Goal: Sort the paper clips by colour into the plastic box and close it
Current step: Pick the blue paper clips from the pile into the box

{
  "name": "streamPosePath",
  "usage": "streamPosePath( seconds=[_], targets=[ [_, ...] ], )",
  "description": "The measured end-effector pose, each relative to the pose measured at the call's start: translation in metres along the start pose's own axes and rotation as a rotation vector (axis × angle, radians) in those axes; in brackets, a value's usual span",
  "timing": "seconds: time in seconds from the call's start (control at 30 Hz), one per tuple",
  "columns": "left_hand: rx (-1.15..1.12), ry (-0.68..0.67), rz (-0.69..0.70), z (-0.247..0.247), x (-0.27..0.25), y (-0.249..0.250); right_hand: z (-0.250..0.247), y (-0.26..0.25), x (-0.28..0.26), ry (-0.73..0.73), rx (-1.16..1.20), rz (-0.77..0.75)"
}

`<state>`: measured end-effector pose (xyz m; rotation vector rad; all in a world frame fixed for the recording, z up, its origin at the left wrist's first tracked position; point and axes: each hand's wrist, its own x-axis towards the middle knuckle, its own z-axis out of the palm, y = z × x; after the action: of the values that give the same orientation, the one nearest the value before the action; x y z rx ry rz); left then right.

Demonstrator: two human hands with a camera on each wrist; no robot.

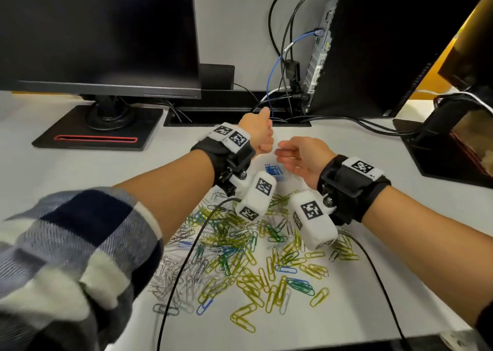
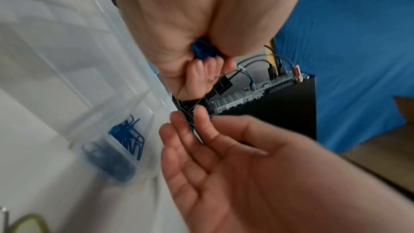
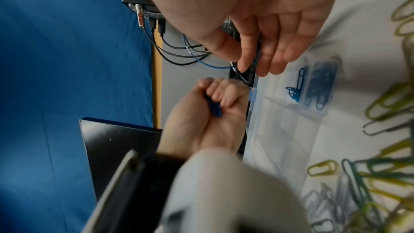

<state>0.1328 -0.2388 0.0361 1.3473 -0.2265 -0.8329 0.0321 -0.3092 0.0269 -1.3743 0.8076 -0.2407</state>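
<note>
Fingers (image 2: 202, 70) of the left hand (image 1: 257, 134) clench blue paper clips (image 2: 202, 50) above the plastic box (image 2: 67, 77); right hand (image 1: 301, 158) at 3 o'clock is relaxed, empty. Recommend releasing over the blue compartment (image 2: 125, 137). Mixed clips (image 1: 253, 257) at 6 o'clock on the surface (image 1: 80, 169).

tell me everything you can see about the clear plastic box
The plastic box is clear, nearly colourless, and divided by thin walls into compartments. It lies flat and open-topped on the white desk, beyond the loose pile of clips, below both hands. One compartment holds a small bunch of blue paper clips; the other compartments in view look empty. No lid can be made out. Neither the left hand, which grips more blue clips, nor the open right hand touches it.
</note>
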Motion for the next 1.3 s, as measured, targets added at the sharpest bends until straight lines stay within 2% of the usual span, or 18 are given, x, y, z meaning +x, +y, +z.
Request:
streamPosePath(
  seconds=[0.33,0.53,0.83,1.1,1.3],
  targets=[
    [0.408,0.063,0.379,0.019,0.025,-0.029,-0.006,0.002,-0.002,0.035,0.129,0.029],
    [0.522,0.101,0.503,0.016,0.028,-0.040,-0.007,0.001,-0.002,0.000,0.127,0.023],
    [0.528,0.074,0.563,0.012,0.023,-0.043,-0.008,0.002,-0.005,-0.042,0.097,0.000],
    [0.462,0.028,0.557,0.009,0.025,-0.044,-0.010,0.002,-0.007,-0.043,0.087,-0.017],
    [0.451,0.059,0.585,0.006,0.026,-0.047,-0.011,0.002,-0.006,-0.054,0.089,-0.022]
  ],
)
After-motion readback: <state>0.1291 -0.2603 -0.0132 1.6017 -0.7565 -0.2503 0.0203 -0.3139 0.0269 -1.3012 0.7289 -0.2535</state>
